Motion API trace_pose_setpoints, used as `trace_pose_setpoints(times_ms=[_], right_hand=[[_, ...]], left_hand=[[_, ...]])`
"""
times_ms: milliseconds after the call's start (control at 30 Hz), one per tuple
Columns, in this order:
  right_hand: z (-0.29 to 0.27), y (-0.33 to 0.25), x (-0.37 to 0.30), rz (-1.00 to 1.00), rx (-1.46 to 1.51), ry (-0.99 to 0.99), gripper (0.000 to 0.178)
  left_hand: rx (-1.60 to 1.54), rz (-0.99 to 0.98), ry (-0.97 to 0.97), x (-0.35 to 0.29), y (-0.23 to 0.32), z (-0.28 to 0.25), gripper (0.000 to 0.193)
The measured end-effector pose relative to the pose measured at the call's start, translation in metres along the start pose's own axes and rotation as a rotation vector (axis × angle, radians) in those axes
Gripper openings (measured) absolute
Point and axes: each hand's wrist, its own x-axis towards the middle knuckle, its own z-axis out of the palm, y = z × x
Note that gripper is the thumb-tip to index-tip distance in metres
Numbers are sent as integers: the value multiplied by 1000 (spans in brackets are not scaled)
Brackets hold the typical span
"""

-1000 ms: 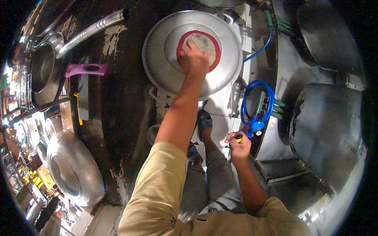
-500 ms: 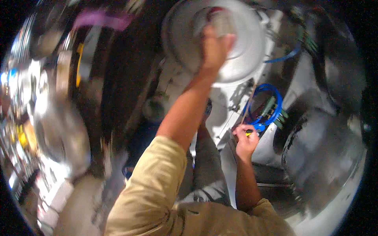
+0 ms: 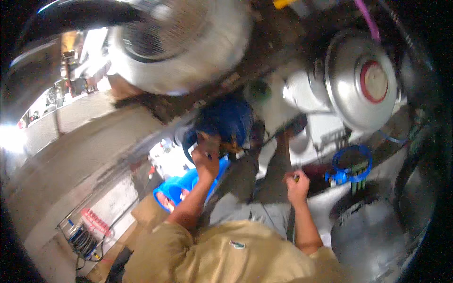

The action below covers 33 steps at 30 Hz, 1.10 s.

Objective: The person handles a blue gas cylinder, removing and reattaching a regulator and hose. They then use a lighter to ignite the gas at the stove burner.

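Note:
My left hand (image 3: 206, 162) reaches to the near side of a dark blue container (image 3: 229, 120). Its fingers are blurred beside brownish material at the container's edge, so what they hold, if anything, is unclear. My right hand (image 3: 298, 187) is closed around a small tool with a black-and-yellow end (image 3: 296, 178); the rest of the tool is hidden in the fist. Beyond that hand, to the right, stands a large round silver metal piece (image 3: 337, 89) with a red-ringed, pale centre (image 3: 375, 81).
A coiled blue hose (image 3: 368, 158) lies right of my right hand. Blue round-rimmed containers (image 3: 188, 184) sit below my left forearm. A big silver ring-shaped part (image 3: 188, 70) is at the upper left, above a pale ledge (image 3: 85, 137). A grey metal drum (image 3: 370, 231) stands at the lower right.
My left hand has left the round silver piece and come down and left to the dark blue container. The view has swung left. My right hand still grips the small tool.

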Motion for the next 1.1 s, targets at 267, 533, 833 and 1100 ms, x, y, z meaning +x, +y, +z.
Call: trace_pose_setpoints(times_ms=[267,533,833,1100], right_hand=[[53,-86,-46,-124,256,-95,7],[37,-158,-90,-151,224,-222,13],[58,-271,-115,-669,275,-120,24],[19,-310,-181,-549,372,-41,7]], left_hand=[[138,-10,-35,11,-67,-1,35],[-1410,-93,-145,-48,48,-110,50],[-1758,256,-384,-74,200,-193,41],[-1902,182,-266,-71,236,-219,37]])
